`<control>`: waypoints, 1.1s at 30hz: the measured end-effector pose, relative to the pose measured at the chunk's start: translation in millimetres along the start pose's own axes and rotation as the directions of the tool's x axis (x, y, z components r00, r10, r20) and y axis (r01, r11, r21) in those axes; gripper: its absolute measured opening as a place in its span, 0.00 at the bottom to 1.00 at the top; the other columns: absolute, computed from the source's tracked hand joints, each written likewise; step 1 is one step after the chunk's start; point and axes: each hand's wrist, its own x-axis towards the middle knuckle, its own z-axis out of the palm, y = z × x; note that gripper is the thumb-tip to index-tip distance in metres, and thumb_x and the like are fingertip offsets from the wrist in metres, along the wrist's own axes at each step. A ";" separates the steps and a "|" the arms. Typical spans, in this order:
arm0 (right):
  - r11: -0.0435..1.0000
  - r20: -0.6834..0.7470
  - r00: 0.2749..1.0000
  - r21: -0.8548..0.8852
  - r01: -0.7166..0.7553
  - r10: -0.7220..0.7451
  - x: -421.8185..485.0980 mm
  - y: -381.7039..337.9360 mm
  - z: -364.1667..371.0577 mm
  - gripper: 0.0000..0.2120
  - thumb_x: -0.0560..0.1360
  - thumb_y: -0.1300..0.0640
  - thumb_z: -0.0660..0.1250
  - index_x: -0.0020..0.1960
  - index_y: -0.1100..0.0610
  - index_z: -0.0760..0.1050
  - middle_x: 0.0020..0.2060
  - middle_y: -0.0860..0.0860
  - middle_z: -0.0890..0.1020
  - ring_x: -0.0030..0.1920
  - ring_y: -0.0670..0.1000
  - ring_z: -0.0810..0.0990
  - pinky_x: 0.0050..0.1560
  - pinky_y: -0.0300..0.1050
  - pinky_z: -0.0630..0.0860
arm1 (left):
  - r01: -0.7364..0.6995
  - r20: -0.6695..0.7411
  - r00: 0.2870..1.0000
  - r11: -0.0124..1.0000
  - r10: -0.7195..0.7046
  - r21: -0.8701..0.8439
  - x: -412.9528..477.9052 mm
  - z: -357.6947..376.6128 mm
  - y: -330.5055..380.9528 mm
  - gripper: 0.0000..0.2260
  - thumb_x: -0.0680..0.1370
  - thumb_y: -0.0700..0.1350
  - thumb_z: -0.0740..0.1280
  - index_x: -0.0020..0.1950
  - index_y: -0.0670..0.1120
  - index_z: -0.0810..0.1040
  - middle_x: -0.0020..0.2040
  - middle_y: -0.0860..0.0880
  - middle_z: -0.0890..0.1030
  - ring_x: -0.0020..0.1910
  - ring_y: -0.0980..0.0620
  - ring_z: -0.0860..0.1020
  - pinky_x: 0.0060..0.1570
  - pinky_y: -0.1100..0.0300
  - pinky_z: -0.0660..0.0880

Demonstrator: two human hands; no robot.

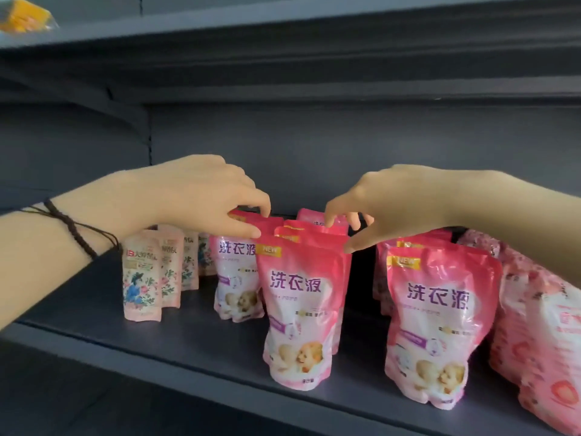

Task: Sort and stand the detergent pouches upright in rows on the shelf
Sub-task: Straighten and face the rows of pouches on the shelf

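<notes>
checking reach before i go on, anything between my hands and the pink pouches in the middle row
Nothing visible. The left hand and right hand are already on the tops of the middle pouches; the fingers touch their upper edges.

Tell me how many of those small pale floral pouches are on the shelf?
4 visible, in one row running back at the shelf's left: the front small pale floral pouch, a second, a third, a fourth. The left hand may hide more.
</notes>
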 end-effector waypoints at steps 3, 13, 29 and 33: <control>1.000 -0.001 1.000 -0.004 -0.011 0.011 36.2 -10.0 -6.5 0.19 0.73 0.34 0.61 0.62 0.37 0.67 0.42 0.37 0.77 0.43 0.44 0.77 0.38 0.40 0.70 | 0.002 0.056 0.998 0.999 -0.004 0.039 -16.7 10.9 -35.5 0.21 0.74 0.70 0.48 0.62 0.65 0.68 0.52 0.61 0.77 0.55 0.59 0.73 0.58 0.57 0.69; 0.990 0.111 0.991 0.105 -0.091 0.079 134.8 5.0 -6.7 0.19 0.73 0.32 0.58 0.60 0.38 0.70 0.44 0.37 0.80 0.47 0.42 0.78 0.45 0.45 0.74 | 0.177 0.141 0.979 0.952 -0.145 -0.250 -14.1 80.1 -118.5 0.17 0.76 0.67 0.54 0.62 0.64 0.70 0.57 0.62 0.76 0.57 0.58 0.75 0.57 0.55 0.73; 0.947 0.346 0.933 0.256 -0.196 0.099 283.5 66.8 55.6 0.14 0.77 0.40 0.61 0.57 0.46 0.77 0.46 0.41 0.80 0.48 0.44 0.78 0.52 0.43 0.75 | 0.129 0.202 0.978 0.647 0.040 -0.752 108.1 215.7 -203.5 0.12 0.75 0.57 0.68 0.56 0.56 0.79 0.52 0.57 0.82 0.52 0.60 0.79 0.58 0.55 0.75; 0.903 0.359 0.930 0.368 -0.223 0.083 303.3 74.4 77.1 0.14 0.77 0.42 0.62 0.56 0.49 0.78 0.48 0.48 0.83 0.48 0.48 0.81 0.51 0.43 0.76 | 0.100 0.216 0.967 0.572 0.138 -0.814 134.6 250.2 -202.4 0.12 0.75 0.54 0.70 0.56 0.53 0.79 0.53 0.52 0.83 0.52 0.55 0.80 0.59 0.51 0.75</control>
